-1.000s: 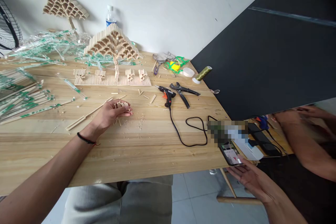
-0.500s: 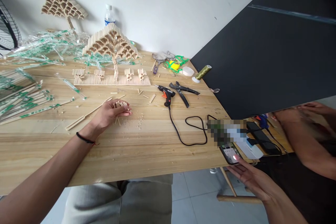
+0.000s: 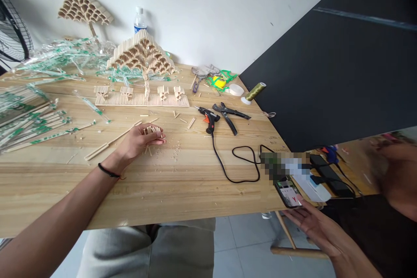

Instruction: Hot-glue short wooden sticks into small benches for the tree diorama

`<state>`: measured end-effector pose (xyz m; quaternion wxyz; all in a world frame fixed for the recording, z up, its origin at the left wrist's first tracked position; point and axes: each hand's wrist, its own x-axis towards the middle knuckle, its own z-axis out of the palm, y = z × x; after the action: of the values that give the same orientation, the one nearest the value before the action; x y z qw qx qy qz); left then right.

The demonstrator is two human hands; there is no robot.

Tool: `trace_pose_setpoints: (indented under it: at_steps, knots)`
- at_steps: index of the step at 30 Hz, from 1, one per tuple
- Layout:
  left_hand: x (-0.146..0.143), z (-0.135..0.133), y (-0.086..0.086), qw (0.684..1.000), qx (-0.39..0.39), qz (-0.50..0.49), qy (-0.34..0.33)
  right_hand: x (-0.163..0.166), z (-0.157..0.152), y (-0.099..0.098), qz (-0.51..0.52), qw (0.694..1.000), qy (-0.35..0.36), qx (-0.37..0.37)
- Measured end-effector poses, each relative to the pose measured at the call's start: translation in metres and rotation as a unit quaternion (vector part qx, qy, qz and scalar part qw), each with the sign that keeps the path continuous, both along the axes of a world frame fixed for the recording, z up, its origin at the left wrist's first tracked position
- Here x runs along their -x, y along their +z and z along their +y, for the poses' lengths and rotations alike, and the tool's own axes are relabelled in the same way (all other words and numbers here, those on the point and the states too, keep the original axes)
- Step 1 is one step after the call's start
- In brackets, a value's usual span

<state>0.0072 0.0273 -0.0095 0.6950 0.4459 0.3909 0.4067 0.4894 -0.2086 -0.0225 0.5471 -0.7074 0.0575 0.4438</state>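
My left hand (image 3: 143, 141) rests on the table with its fingers closed round a row of short cut wooden sticks (image 3: 154, 130). Low at the right, my right hand (image 3: 314, 223) is at the table's front edge beside a phone (image 3: 288, 192) with a lit screen. Its thumb touches the phone's near corner, while the other fingers stretch out below the edge. Beyond my left hand stands a tree-shaped stick model (image 3: 142, 54) on a slatted stick base (image 3: 130, 99). A hot glue gun (image 3: 209, 119) and black cutters (image 3: 230, 117) lie right of the sticks.
Wrapped chopsticks (image 3: 35, 126) and torn wrappers (image 3: 61, 58) cover the left side. A second stick tree (image 3: 83, 6), a bottle (image 3: 139, 19) and a fan (image 3: 13, 30) are behind. The glue gun's cord (image 3: 224, 173) runs rightward towards a power strip (image 3: 314, 189). Another person's arm (image 3: 399, 178) shows at right.
The view has shifted slightly, so the table items sit a little further right. The phone's screen picture differs. The other person's arm has moved; both my hands keep nearly the same pose.
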Motion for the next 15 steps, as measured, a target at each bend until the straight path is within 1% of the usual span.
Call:
trace_pose_setpoints:
  at_steps: [3,5,9,15]
  knots:
    - [-0.0006,-0.0011,0.0026,1.0,0.003,-0.001,-0.002,-0.0006,-0.0002,-0.0014,-0.001,1.0,-0.005,-0.005]
    - [-0.0006,-0.0011,0.0029,1.0,0.002,0.002,0.0,-0.0015,-0.0015,-0.0031,-0.008,1.0,0.007,-0.005]
    - [0.0003,0.0003,0.0003,1.0,-0.007,0.008,0.001,-0.0019,-0.0037,-0.0049,-0.025,0.999,0.037,-0.003]
    - [0.0012,0.0022,-0.0039,1.0,-0.002,-0.001,-0.001,-0.0014,-0.0028,-0.005,-0.043,0.998,0.045,0.014]
